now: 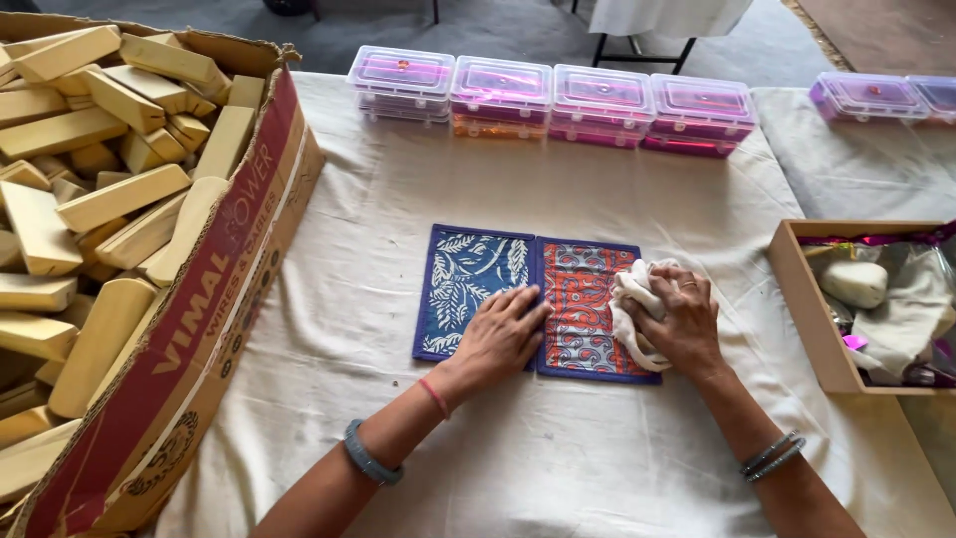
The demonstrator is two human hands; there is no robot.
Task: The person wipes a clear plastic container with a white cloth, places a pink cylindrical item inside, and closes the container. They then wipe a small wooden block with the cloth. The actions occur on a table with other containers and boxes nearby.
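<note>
The right hand [682, 319] hides part of the white cloth [629, 294], and the picture's edges cut off the cardboard box [214, 299] and the wooden tray [802, 299].

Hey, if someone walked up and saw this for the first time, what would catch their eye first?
Probably the patterned cloth folder lying open mid-table, one panel blue, one orange-red, with the left hand flat on it and the right hand pressing a crumpled white cloth on its right panel. Next, the big cardboard box of pale wooden blocks at left, and the row of pink-tinted plastic cases along the far edge.
</note>
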